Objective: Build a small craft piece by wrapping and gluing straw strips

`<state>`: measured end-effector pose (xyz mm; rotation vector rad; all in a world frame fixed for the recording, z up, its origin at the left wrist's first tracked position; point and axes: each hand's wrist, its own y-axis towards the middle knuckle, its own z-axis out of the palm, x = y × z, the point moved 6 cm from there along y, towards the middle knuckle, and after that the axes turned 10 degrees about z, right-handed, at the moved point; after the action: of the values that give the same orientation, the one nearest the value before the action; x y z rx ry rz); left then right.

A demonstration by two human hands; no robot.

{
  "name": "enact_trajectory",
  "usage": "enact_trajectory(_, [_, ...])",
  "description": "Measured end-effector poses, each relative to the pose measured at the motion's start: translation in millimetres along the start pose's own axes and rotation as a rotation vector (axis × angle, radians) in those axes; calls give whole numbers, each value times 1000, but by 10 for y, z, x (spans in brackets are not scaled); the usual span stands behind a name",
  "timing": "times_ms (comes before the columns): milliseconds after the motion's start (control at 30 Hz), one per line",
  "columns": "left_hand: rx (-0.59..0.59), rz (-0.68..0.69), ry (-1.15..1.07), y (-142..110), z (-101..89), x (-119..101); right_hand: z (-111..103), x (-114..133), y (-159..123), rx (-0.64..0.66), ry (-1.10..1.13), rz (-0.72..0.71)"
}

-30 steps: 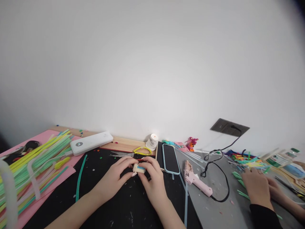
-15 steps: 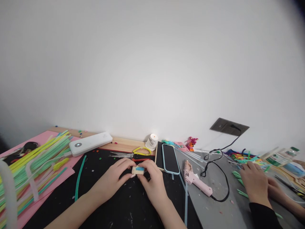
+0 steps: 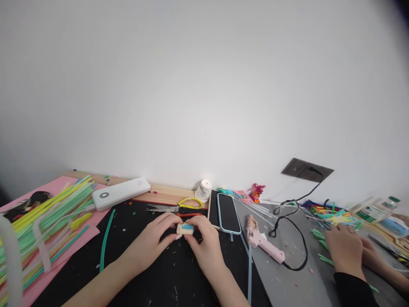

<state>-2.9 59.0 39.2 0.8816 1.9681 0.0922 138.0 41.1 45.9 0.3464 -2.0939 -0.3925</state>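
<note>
Between both hands is a small cream-coloured fuzzy piece with a blue middle (image 3: 185,229), perhaps made of pipe cleaners. My left hand (image 3: 159,234) pinches its left end between thumb and fingers. On its right end, my right hand (image 3: 204,238) is closed the same way. The piece is held just above a black mat (image 3: 159,277). Just beyond the hands lie scissors with yellow handles (image 3: 190,202) and a red-handled tool (image 3: 189,214), partly hidden by my fingers. A single teal pipe cleaner (image 3: 105,243) lies left of my left arm.
Bundled pipe cleaners (image 3: 60,217) cover pink paper at left, beside a white oblong device (image 3: 121,194). A paper cup (image 3: 203,190), a phone (image 3: 228,214) and a pink glue gun (image 3: 263,243) with a black cord stand or lie to the right. A co-worker's hands (image 3: 345,247) work at far right.
My hands stay nearly in place, with the small piece turned slightly between the fingers. The co-worker's near hand has shifted a little to the right and down.
</note>
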Motion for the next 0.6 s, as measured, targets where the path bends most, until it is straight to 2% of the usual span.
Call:
enact_trajectory(367, [3, 13, 2, -2, 47, 65, 11, -24, -23, -8, 9, 9])
enact_trajectory(600, [17, -10, 3, -2, 10, -42, 2, -23, -20, -31, 17, 17])
